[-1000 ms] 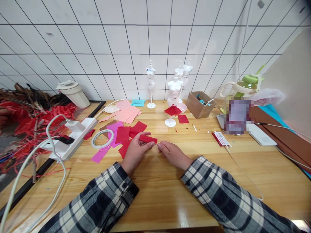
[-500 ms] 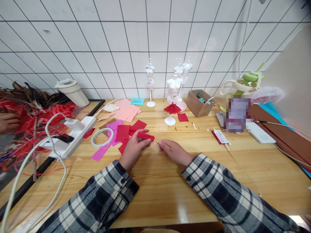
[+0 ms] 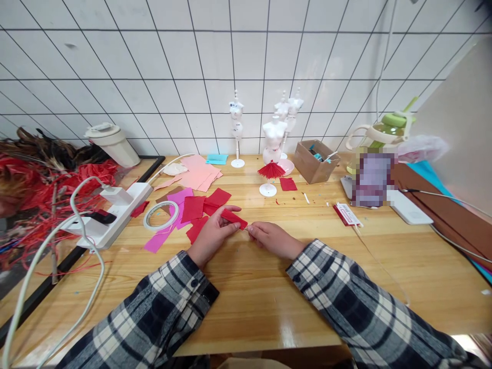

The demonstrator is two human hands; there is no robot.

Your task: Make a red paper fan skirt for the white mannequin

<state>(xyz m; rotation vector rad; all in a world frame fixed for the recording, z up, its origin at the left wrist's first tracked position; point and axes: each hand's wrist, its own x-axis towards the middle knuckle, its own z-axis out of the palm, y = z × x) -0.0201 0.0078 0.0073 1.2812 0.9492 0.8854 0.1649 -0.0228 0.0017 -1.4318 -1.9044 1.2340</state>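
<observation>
My left hand [image 3: 210,233] pinches a narrow folded piece of red crepe paper [image 3: 232,217] between thumb and fingers. Against the right end of that paper, my right hand [image 3: 272,238] is closed in a pinch on a thin, needle-like piece, too small to name for sure. Several loose red paper squares [image 3: 192,209] lie just beyond my left hand, partly over purple paper strips [image 3: 157,240]. A roll of white tape [image 3: 146,221] rests on the strips' left side. Behind my hands stands a small white dress form [image 3: 273,134] with a fringed red paper skirt [image 3: 271,170].
More dress forms [image 3: 237,128] stand by the tiled wall, beside a cardboard box [image 3: 313,166]. A power strip [image 3: 126,210] with cables lies left, near red fibres [image 3: 96,174] and another person's blurred hand [image 3: 8,200]. A phone [image 3: 372,179] leans at right.
My right hand has come slightly left, so its fingertips now meet the end of the red paper, where a small gap was. The other person's hand at far left has moved and is blurred.
</observation>
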